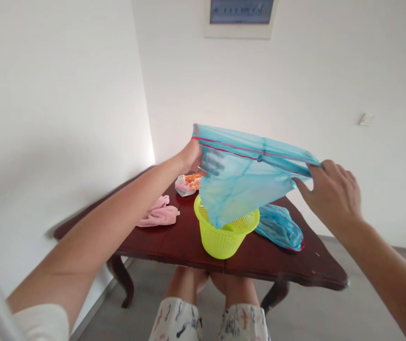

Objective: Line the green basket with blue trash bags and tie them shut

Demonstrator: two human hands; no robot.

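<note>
A sheer blue mesh bag (238, 189) with red trim is stretched between my two hands above the basket. My left hand (193, 156) grips its upper left end, and some of the fingers show through the mesh. At the right end my right hand (334, 187) pinches the gathered edge between thumb and fingers. The bag's lower corner hangs over the opening of a yellow-green plastic basket (220, 244) and hides part of its inside. Right of the basket lies a second blue mesh bag (281, 227), crumpled, with red edging.
A dark red-brown wooden table (174, 244) with curved legs stands before my knees. A folded pink cloth (160, 213) lies left of the basket. Behind it sits an orange, pink and white bundle (188, 183). White walls meet behind the table, with a switch (366, 119) at right.
</note>
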